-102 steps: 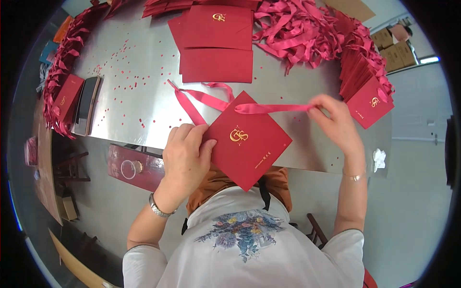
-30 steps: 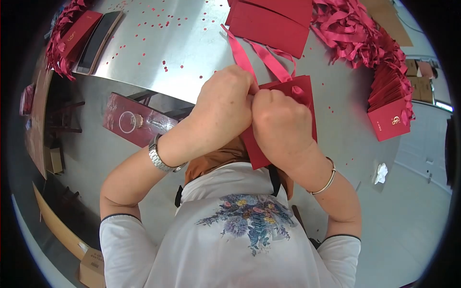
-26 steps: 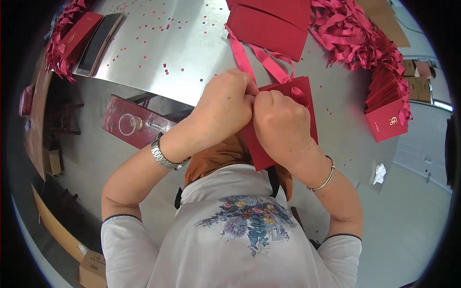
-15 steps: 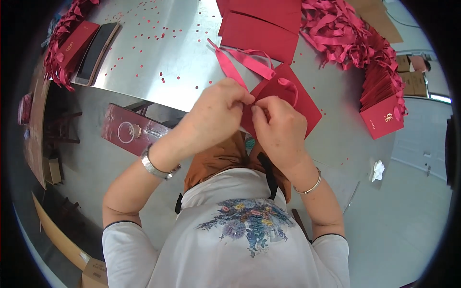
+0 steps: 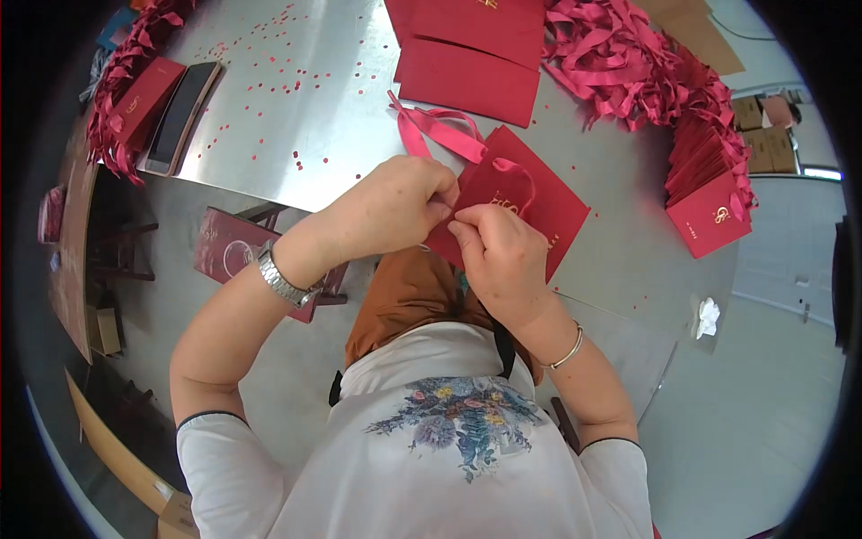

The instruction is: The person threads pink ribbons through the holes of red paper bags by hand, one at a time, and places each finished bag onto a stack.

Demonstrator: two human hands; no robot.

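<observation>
From my remote seat I see the left hand (image 5: 395,202) and the right hand (image 5: 507,260) brought close together over the near edge of the table (image 5: 337,121). The red bag (image 5: 549,205) is turned cornerwise at that edge, most of it showing beyond the right hand, with its left side running in under the fingers of both. I read the left fingers as curled and drawn to a pinch against the bag's left side, and the right thumb and forefinger as pressed together just beside them, over its front. What exactly lies between the fingertips is too small for me to tell, so I won't call it ribbon or paper. A pink ribbon loop (image 5: 514,168) hangs on the bag's front, near a gold emblem that the right hand partly covers. Loose pink ribbons (image 5: 413,135) stretch from behind the left hand onto the table. Farther off I have flat red bags (image 5: 471,85) in a pile, and right of them a big tangle of pink ribbon (image 5: 611,67). Along the right side a row of red bags (image 5: 696,166) stands packed tight. On the left a dark phone (image 5: 187,117) sits beside another red bag (image 5: 146,101), and small red dots (image 5: 297,154) are scattered between.
</observation>
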